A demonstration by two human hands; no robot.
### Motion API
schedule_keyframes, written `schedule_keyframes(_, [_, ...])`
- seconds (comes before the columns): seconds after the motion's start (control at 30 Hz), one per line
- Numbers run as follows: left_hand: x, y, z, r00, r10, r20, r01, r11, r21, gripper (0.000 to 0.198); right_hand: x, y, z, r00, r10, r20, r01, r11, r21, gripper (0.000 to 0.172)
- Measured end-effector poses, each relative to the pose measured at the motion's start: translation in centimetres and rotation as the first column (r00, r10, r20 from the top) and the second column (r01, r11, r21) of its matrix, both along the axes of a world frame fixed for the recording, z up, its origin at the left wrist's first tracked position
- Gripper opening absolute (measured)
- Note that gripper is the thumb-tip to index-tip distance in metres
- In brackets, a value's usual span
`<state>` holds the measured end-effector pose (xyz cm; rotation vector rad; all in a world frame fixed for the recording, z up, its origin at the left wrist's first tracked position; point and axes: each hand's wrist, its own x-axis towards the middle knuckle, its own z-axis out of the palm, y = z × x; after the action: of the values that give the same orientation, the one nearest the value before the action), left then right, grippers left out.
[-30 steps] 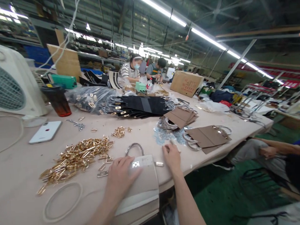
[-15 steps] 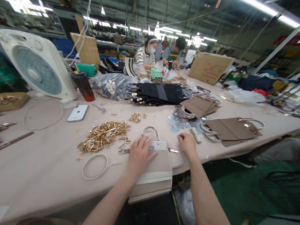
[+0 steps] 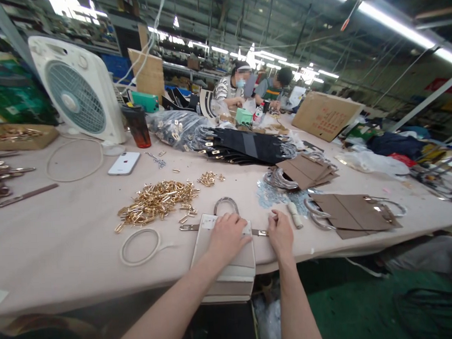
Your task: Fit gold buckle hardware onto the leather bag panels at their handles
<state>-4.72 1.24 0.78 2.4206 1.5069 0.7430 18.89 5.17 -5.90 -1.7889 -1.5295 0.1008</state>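
My left hand (image 3: 227, 238) lies over the upper right part of a light beige bag panel (image 3: 204, 248), its fingers stretched out toward the top edge. A wrapped handle (image 3: 225, 199) arches up beyond that edge. From both sides of the panel stick out brown strap ends with metal fittings; the left strap end (image 3: 189, 227) lies on the cloth. Beside the right strap end (image 3: 260, 233) is my right hand (image 3: 281, 236), fingers bent and thumb against them. What they hold, if anything, is hidden. A small pale roll (image 3: 294, 216) lies to its right.
Gold metal fittings (image 3: 156, 202) lie heaped left of the panel, near a ring of white cord (image 3: 140, 247). Brown bag pieces (image 3: 355, 211) with wrapped handles lie at right. Further back are a phone (image 3: 124, 163), a fan (image 3: 76, 91), a dark cup (image 3: 137, 126) and black straps (image 3: 247, 144).
My left hand has slid right across the panel. My right hand has come down and left, close to the right strap end. The view has turned slightly left.
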Motion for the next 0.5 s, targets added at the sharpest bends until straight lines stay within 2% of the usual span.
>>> schedule_keyframes(0.1, [-0.2,0.2,-0.1,1.000,0.006,0.028,-0.005,0.999,-0.044,0.028,0.1,-0.5,0.3,0.997,0.030,-0.077,-0.029,0.999,0.025,0.038])
schedule_keyframes(0.2, [-0.2,0.1,-0.2,1.000,0.012,0.011,-0.012,0.998,-0.059,0.027,0.3,-0.8,0.6,0.989,0.011,-0.149,-0.005,0.999,0.043,0.040])
schedule_keyframes(0.5, [0.3,0.0,-0.6,0.999,0.017,-0.051,-0.015,0.999,0.034,0.022,-0.3,-1.2,1.3,0.972,0.059,-0.226,-0.044,0.997,0.069,0.038])
